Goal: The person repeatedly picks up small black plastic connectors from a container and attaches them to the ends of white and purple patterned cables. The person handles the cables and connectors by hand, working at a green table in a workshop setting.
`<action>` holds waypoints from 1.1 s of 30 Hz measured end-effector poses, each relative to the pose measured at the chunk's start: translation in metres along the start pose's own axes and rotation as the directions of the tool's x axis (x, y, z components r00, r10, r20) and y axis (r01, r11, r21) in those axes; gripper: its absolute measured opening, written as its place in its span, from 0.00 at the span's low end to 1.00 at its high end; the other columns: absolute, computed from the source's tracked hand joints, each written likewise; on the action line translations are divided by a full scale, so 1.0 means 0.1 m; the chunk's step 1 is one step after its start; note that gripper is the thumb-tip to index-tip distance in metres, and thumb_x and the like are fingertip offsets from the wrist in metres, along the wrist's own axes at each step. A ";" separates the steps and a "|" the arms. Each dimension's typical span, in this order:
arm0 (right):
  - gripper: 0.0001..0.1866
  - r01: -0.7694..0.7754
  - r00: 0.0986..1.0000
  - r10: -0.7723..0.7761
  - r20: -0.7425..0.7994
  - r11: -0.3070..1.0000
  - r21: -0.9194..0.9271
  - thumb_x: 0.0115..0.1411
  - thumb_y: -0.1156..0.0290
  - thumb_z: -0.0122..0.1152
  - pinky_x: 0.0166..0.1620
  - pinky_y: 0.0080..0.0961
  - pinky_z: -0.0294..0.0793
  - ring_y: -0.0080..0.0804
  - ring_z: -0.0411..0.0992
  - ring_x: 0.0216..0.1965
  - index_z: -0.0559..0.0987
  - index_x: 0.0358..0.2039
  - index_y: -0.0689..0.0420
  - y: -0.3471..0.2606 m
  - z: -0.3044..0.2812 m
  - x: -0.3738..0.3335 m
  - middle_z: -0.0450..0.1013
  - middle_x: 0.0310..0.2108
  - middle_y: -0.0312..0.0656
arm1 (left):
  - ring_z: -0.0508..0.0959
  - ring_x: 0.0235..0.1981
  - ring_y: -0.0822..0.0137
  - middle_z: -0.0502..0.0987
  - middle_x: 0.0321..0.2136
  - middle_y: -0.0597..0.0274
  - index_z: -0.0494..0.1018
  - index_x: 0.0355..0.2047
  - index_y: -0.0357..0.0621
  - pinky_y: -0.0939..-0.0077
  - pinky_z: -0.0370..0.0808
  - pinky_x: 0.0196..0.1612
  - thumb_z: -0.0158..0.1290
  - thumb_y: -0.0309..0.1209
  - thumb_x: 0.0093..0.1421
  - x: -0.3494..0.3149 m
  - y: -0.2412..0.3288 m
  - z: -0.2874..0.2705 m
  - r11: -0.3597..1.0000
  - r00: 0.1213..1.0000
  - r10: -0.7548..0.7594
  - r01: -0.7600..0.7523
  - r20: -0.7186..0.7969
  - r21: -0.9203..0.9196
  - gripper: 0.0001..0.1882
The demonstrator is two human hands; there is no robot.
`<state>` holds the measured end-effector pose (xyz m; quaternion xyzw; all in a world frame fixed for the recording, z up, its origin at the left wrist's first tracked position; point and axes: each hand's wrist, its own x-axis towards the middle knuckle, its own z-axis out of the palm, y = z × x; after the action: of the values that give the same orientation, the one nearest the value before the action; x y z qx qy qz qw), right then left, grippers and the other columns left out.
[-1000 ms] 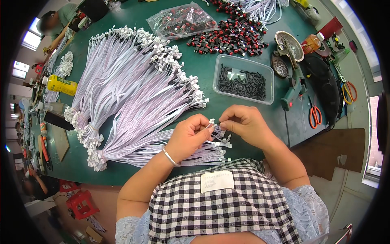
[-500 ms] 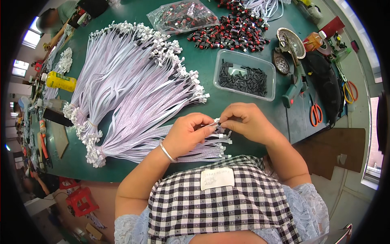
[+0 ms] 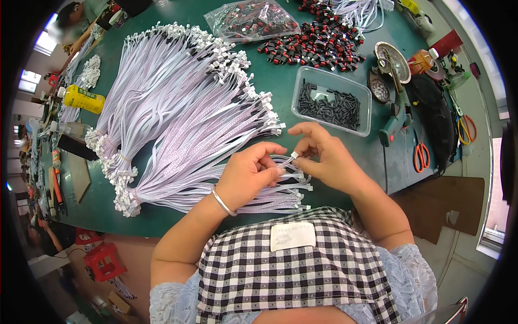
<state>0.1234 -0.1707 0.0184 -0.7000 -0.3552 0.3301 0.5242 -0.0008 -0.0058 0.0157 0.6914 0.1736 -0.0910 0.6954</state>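
Note:
My left hand [image 3: 251, 170] is closed, with thumb and fingertips pinching a thin flat white cable just behind its end. The white connector [image 3: 294, 155] of that cable sticks out toward my right hand [image 3: 326, 159]. The fingers of my right hand are apart, the index stretched out, and its thumb is beside the connector; whether it touches is hard to tell. Under and around both hands lies a bundle of white and pinkish ribbon cables [image 3: 183, 135], fanned out on the green table [image 3: 178, 224], with white connectors at their ends.
Beyond my right hand stands a clear plastic box [image 3: 369, 116] of short black tubes [image 3: 329, 105]. Farther back are a pile of red and black parts [image 3: 318, 46] and a clear bag [image 3: 251, 21]. Scissors [image 3: 421, 156] and a green glue gun [image 3: 394, 127] lie at right, a yellow bottle [image 3: 83, 100] at left.
My right hand has opened from its pinch at the cable end, its index finger lifting away. The white connector now shows between the hands. The view has shifted slightly.

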 end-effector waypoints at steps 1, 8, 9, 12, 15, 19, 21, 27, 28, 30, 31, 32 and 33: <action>0.22 0.005 1.000 -0.004 0.014 0.999 -0.032 0.51 0.80 0.59 0.34 0.21 0.72 0.25 0.72 0.28 0.69 0.47 0.57 -0.01 -0.01 0.01 0.73 0.26 0.37 | 0.77 0.26 0.75 0.75 0.26 0.63 0.69 0.46 0.36 0.82 0.77 0.30 0.55 0.22 0.55 0.00 0.00 0.00 1.000 1.000 0.007 -0.007 -0.006 0.006 0.17; 0.22 0.143 0.988 -0.128 0.088 0.972 -0.186 0.50 0.80 0.58 0.35 0.23 0.72 0.27 0.71 0.26 0.70 0.48 0.55 -0.07 -0.02 -0.01 0.71 0.25 0.36 | 0.77 0.22 0.77 0.77 0.22 0.64 0.70 0.46 0.38 0.83 0.73 0.27 0.57 0.24 0.53 0.01 0.00 0.03 0.998 0.997 0.064 -0.063 -0.048 0.025 0.19; 0.23 0.120 0.988 -0.103 0.111 0.981 -0.154 0.49 0.81 0.58 0.35 0.22 0.72 0.25 0.71 0.28 0.71 0.48 0.56 -0.06 -0.01 0.00 0.72 0.29 0.37 | 0.77 0.22 0.77 0.77 0.22 0.64 0.69 0.46 0.38 0.84 0.73 0.27 0.57 0.24 0.53 0.01 0.00 0.04 0.998 0.997 0.061 -0.060 -0.036 0.030 0.19; 0.24 0.059 0.984 -0.040 0.173 0.993 -0.104 0.48 0.84 0.59 0.38 0.20 0.72 0.22 0.72 0.32 0.71 0.48 0.59 -0.07 -0.01 0.03 0.73 0.37 0.38 | 0.77 0.22 0.77 0.77 0.22 0.63 0.69 0.46 0.38 0.84 0.73 0.27 0.57 0.23 0.53 0.01 0.02 0.06 0.997 0.998 0.058 -0.058 -0.013 0.041 0.19; 0.24 0.044 0.980 -0.022 0.196 0.993 -0.110 0.47 0.84 0.59 0.38 0.20 0.73 0.22 0.72 0.34 0.71 0.48 0.59 -0.12 -0.04 0.08 0.73 0.41 0.40 | 0.77 0.22 0.77 0.77 0.22 0.63 0.69 0.45 0.37 0.84 0.73 0.27 0.57 0.22 0.53 0.01 0.07 0.04 0.996 0.997 0.081 -0.080 -0.018 0.049 0.18; 0.26 0.056 0.984 -0.038 0.175 0.994 -0.098 0.47 0.84 0.61 0.40 0.22 0.73 0.24 0.73 0.37 0.70 0.50 0.59 -0.15 -0.11 0.21 0.72 0.43 0.41 | 0.77 0.22 0.76 0.76 0.22 0.62 0.69 0.43 0.38 0.83 0.73 0.27 0.57 0.23 0.53 0.10 0.13 0.01 0.985 0.985 0.157 -0.151 -0.069 0.079 0.16; 0.26 0.154 0.982 -0.124 0.139 0.961 -0.231 0.47 0.81 0.61 0.42 0.27 0.72 0.30 0.73 0.39 0.71 0.50 0.56 -0.18 -0.17 0.28 0.73 0.41 0.41 | 0.76 0.22 0.76 0.76 0.22 0.62 0.69 0.42 0.38 0.83 0.72 0.27 0.57 0.22 0.52 0.20 0.16 -0.02 0.969 0.975 0.202 -0.185 -0.096 0.162 0.16; 0.20 0.202 0.953 -0.302 0.018 0.594 -0.779 0.49 0.72 0.63 0.49 0.37 0.69 0.44 0.69 0.44 0.74 0.45 0.56 0.09 -0.81 0.48 0.71 0.43 0.45 | 0.75 0.23 0.64 0.74 0.23 0.60 0.72 0.32 0.41 0.74 0.71 0.27 0.59 0.24 0.48 0.36 0.02 0.02 0.625 0.848 0.528 -0.354 -0.043 0.696 0.10; 0.19 0.199 0.956 -0.290 0.037 0.553 -0.809 0.49 0.72 0.62 0.48 0.37 0.69 0.45 0.69 0.44 0.74 0.44 0.56 0.14 -0.87 0.49 0.71 0.42 0.45 | 0.74 0.24 0.58 0.74 0.24 0.58 0.73 0.28 0.41 0.70 0.71 0.28 0.59 0.24 0.47 0.35 0.04 0.04 0.626 0.848 0.527 -0.346 -0.052 0.699 0.08; 0.17 0.200 0.961 -0.267 0.078 0.468 -0.861 0.49 0.73 0.62 0.47 0.37 0.69 0.45 0.69 0.44 0.75 0.42 0.56 0.23 -0.93 0.52 0.70 0.42 0.45 | 0.74 0.25 0.58 0.74 0.24 0.59 0.72 0.28 0.42 0.70 0.71 0.28 0.59 0.23 0.47 0.32 0.06 0.05 0.582 0.812 0.581 -0.369 -0.053 0.725 0.08; 0.16 0.177 0.975 -0.205 0.082 0.502 -0.847 0.49 0.73 0.61 0.46 0.37 0.70 0.45 0.69 0.44 0.75 0.41 0.56 0.24 -0.93 0.53 0.70 0.41 0.45 | 0.74 0.25 0.58 0.74 0.24 0.59 0.72 0.27 0.42 0.69 0.71 0.28 0.59 0.23 0.47 0.31 0.07 0.05 0.559 0.794 0.606 -0.376 -0.054 0.739 0.08; 0.14 0.152 0.986 -0.143 0.088 0.534 -0.832 0.49 0.74 0.61 0.46 0.37 0.70 0.46 0.69 0.43 0.75 0.39 0.56 0.23 -0.92 0.53 0.70 0.40 0.45 | 0.74 0.25 0.57 0.74 0.24 0.59 0.72 0.27 0.42 0.69 0.71 0.29 0.58 0.22 0.47 0.30 0.12 0.03 0.501 0.756 0.653 -0.386 -0.046 0.774 0.08; 0.13 0.125 0.992 -0.081 0.097 0.564 -0.816 0.49 0.74 0.60 0.45 0.37 0.70 0.46 0.69 0.43 0.75 0.38 0.57 0.22 -0.91 0.53 0.69 0.39 0.45 | 0.74 0.26 0.57 0.74 0.24 0.59 0.71 0.27 0.43 0.69 0.71 0.29 0.58 0.22 0.47 0.29 0.18 0.00 0.441 0.716 0.698 -0.391 -0.035 0.808 0.07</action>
<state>0.2303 -0.1758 0.0136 -0.8330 -0.5204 0.1136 0.1496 0.0326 -0.0020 0.0214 0.9345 0.0078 0.2092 0.2877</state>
